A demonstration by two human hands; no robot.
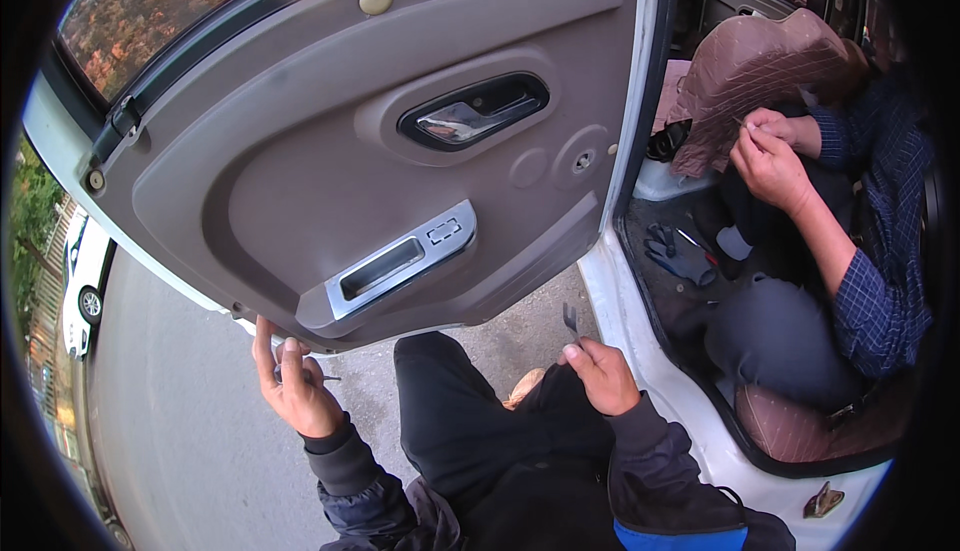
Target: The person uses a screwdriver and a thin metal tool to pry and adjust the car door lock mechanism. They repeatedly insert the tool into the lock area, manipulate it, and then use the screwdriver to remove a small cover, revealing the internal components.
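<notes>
A grey-brown door panel [330,151] fills the middle, fitted with a dark inner handle [475,111] and a silver switch trim [400,263]. At the panel's lower left corner, my left hand [300,391] has its fingers raised against the bottom edge. A small dark tool with a thin shaft [328,378] lies in that hand, most of it hidden by the fingers. Below the panel's lower right part, my right hand [607,379] grips a fork-tipped pry tool [571,319], prongs upward. The tool's tip is apart from the panel.
On the right, another person in a checked shirt [880,241] sits inside the vehicle, holding something small in both hands. Gloves [680,256] lie on the vehicle floor. A metal latch [823,500] is on the white sill. Outside at far left stands a white car [85,286].
</notes>
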